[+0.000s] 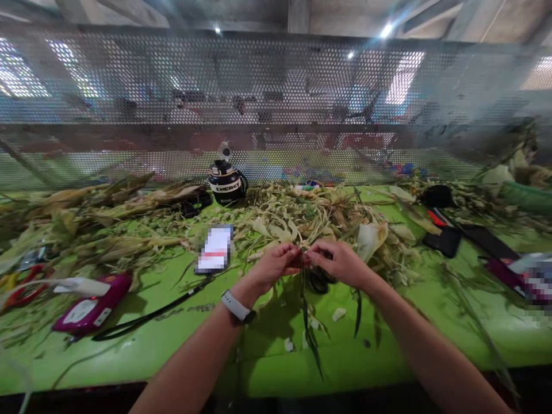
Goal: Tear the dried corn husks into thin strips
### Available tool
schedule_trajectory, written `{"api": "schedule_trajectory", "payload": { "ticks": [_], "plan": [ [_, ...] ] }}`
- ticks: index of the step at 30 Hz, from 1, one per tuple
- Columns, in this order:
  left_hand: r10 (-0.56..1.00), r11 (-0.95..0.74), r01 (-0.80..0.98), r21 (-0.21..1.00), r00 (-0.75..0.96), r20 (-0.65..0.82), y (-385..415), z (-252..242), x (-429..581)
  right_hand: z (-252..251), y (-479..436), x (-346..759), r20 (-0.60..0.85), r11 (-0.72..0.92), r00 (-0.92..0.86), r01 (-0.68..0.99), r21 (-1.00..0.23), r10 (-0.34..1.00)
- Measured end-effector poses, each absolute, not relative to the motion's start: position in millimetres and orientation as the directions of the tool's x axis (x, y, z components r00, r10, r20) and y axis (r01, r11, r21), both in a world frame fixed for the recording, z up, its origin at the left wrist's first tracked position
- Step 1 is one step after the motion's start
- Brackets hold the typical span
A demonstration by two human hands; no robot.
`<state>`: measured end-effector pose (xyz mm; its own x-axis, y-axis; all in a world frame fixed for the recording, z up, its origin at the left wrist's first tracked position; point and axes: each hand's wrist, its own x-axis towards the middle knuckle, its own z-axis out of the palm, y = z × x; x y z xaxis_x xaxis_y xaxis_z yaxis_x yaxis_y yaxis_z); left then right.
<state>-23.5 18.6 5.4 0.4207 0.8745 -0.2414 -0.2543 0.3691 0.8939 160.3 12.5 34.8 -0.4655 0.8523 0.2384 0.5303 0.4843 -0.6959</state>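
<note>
My left hand [278, 261], with a pale watch band on the wrist, has its fingers pinched together near the middle of the table. My right hand [338, 263] is closed the same way, its fingertips almost touching those of the left. Between them is a small piece of plant, mostly hidden by the fingers. Long, narrow dark green leaves [307, 322] hang below the fingertips. Just under the right hand shows a black looped handle [319, 282], perhaps of scissors. Directly beyond both hands lies a heap of dry husks and leaves [310, 213].
A black jug [226, 183] stands behind the heap. Left are a lit phone [214, 248] with strap, a purple device [92, 305] and red-handled scissors [30, 287]. Right lie a black phone [443, 240] and another purple device [506, 276]. A perforated metal screen [276, 109] rises behind.
</note>
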Motion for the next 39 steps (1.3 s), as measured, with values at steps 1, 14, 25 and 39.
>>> {"api": "schedule_trajectory", "payload": {
  "ticks": [1, 14, 25, 39],
  "plan": [
    [0.870, 0.372, -0.250, 0.894, 0.429, -0.242, 18.2, 5.7, -23.4, 34.9, 12.6, 160.3, 0.240, 0.483, -0.462, 0.530, -0.697, 0.854],
    [0.880, 0.199, -0.117, 0.973, 0.458, -0.125, 13.2, 15.7, -24.0, 32.3, 14.6, 161.7, 0.272, 0.498, -0.441, 0.553, -0.668, 0.855],
    [0.871, -0.295, 0.294, 0.909, 0.474, 0.130, 18.1, 17.9, -29.5, 61.7, 16.3, 193.3, 0.154, 0.473, -0.514, 0.578, -0.665, 0.844],
    [0.787, 0.032, -0.062, 0.998, 0.617, 0.014, -0.5, 36.4, -33.2, 19.5, 44.9, 176.9, 0.128, 0.300, -0.467, 0.315, -0.901, 0.875]
  ]
}}
